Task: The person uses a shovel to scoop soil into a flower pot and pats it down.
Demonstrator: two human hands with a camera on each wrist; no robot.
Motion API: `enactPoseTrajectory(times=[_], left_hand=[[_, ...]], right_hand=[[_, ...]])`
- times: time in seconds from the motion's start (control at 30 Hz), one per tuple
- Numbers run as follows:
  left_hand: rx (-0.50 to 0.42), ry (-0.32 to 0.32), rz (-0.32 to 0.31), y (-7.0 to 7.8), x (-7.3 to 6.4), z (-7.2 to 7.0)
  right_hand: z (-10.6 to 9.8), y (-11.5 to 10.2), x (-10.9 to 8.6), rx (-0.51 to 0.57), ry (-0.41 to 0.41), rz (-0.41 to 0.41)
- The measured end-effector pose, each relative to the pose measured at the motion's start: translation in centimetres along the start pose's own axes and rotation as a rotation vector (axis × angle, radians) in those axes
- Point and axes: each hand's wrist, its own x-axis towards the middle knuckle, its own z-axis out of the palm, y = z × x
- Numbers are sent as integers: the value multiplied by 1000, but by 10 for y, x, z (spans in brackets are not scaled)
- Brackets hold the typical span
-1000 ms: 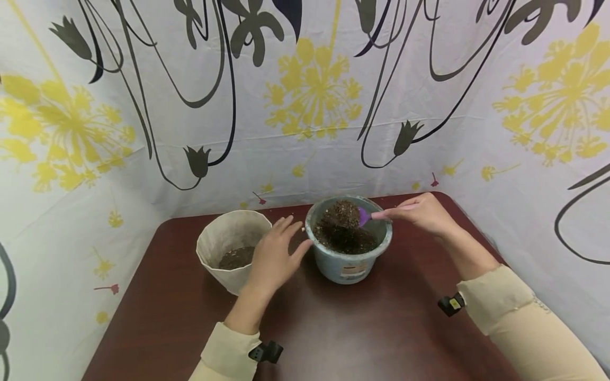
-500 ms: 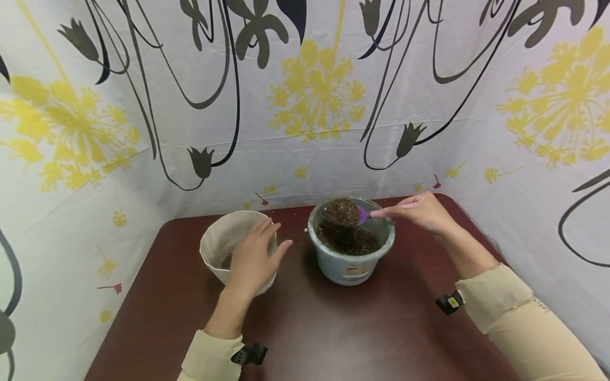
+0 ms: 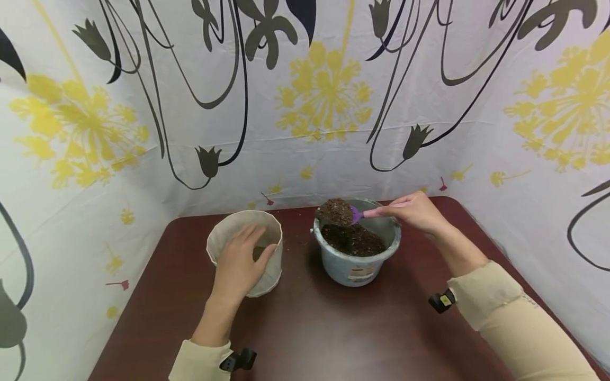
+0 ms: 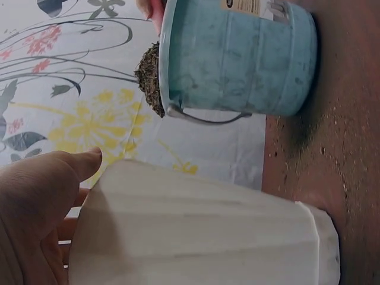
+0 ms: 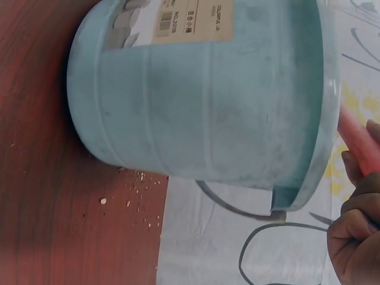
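Note:
My right hand (image 3: 416,211) grips the pink handle of a small purple trowel (image 3: 356,214). Dark soil (image 3: 335,211) is heaped on its blade, level with the left rim of a blue-grey bucket (image 3: 340,267). More soil (image 3: 355,241) lies inside the bucket. In the right wrist view, curled fingers (image 5: 356,231) hold the pink handle (image 5: 358,141) beyond the bucket's rim. To the left stands a white plant pot (image 3: 272,272). My left hand (image 3: 238,267) is over its opening with fingers extended, hiding most of the inside. The left wrist view shows the thumb (image 4: 86,163) by the pot's rim.
Both containers stand on a dark red-brown table (image 3: 310,328), with a gap between them. Soil crumbs (image 4: 332,154) are scattered there. The bucket has a wire handle (image 4: 208,119) hanging at its side. A patterned white cloth (image 3: 267,180) encloses the back and sides.
My left hand has moved left, from between the containers to over the white pot. The loaded trowel has shifted slightly left toward the bucket's rim, still in my right hand.

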Motion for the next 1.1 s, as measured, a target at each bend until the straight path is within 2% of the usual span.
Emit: enactPoseTrajectory(times=[0.17, 0.37, 0.6, 0.77, 1.1], left_hand=[[15, 1, -32, -9, -5, -6], [43, 5, -76, -20, -13, -13], [49, 49, -74, -32, -21, -17], [65, 67, -83, -39, -27, -25], [71, 93, -125, -52, -41, -36]], right_hand=[[5, -5, 5, 7, -31, -18], [14, -11, 12, 15, -29, -9], [27, -25, 19, 17, -58, 23], [40, -34, 27, 88, -79, 0], [62, -47, 38, 64, -114, -33]])
